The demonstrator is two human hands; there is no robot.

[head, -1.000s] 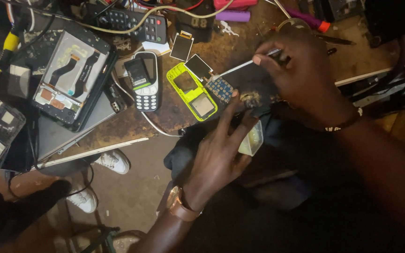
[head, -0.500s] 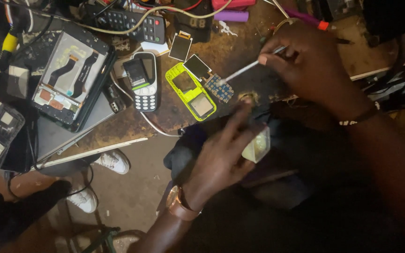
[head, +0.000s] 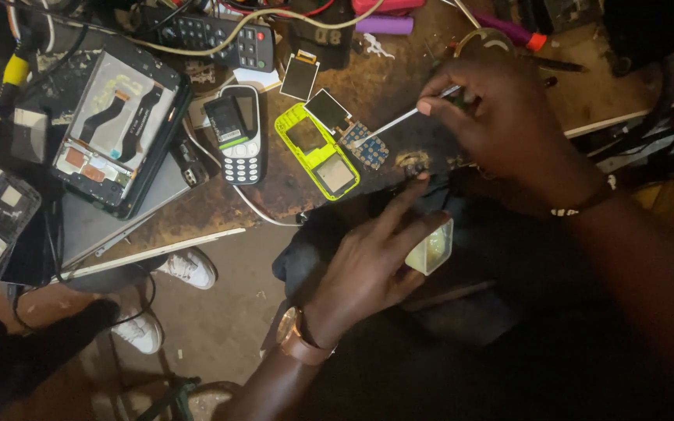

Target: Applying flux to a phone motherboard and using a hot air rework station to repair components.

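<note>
My right hand [head: 501, 117] grips a thin metal tool [head: 399, 121] whose tip rests on a small blue circuit board [head: 368, 146] lying on the brown workbench [head: 399, 70]. Beside the board lies a yellow-green phone frame [head: 317, 152] with a small dark screen [head: 327, 109] next to it. My left hand [head: 372, 261] hovers below the bench edge. It holds a small pale translucent square piece [head: 431, 248] against the thumb, and its forefinger points up at a small part [head: 413, 162] on the bench edge.
A dark keypad phone [head: 237, 134], an opened tablet-like device [head: 118, 129], a black remote [head: 220, 33], cables, a purple cylinder [head: 384, 25] and other phone parts crowd the bench. Below the bench, another person's white shoes [head: 189, 267] stand on the floor.
My right hand has shifted slightly, keeping the tool tip on the blue board. My left hand has stretched its forefinger up toward the bench edge.
</note>
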